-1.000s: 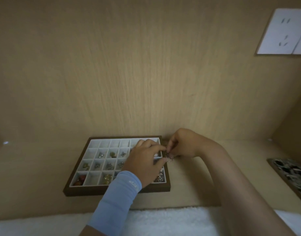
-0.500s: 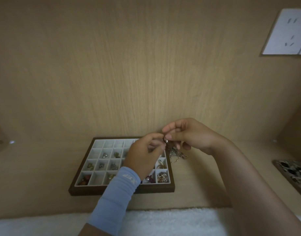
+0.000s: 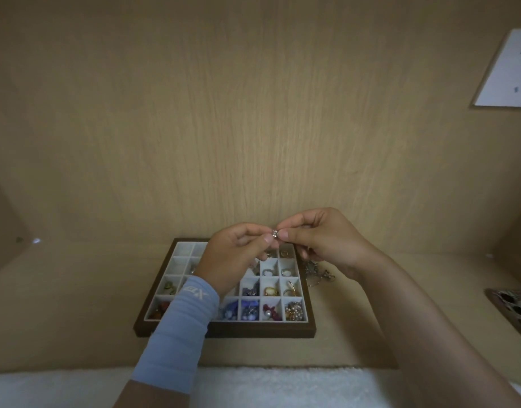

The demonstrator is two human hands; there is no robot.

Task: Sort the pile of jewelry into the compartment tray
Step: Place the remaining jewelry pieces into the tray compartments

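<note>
A dark wooden compartment tray point(image 3: 253, 330) with white cells lies on the light wood shelf; many cells hold rings, beads and small pieces. Right of the tray lies a small tangled pile of jewelry point(image 3: 318, 275). Both hands are raised above the tray's far right part. My left hand point(image 3: 232, 257), with a light blue sleeve on the forearm, and my right hand point(image 3: 321, 240) pinch the same small silver jewelry piece point(image 3: 275, 233) between thumb and fingertips. My left hand and forearm hide the tray's middle cells.
A wooden back wall rises just behind the tray. A white socket plate point(image 3: 509, 72) is on the wall at the upper right. A dark patterned object point(image 3: 515, 310) lies at the right edge. White fluffy fabric point(image 3: 268, 387) runs along the near edge.
Both hands rose from the pile at the tray's right edge, lifting the small silver piece. The tangled pile now shows on the shelf below my right hand.
</note>
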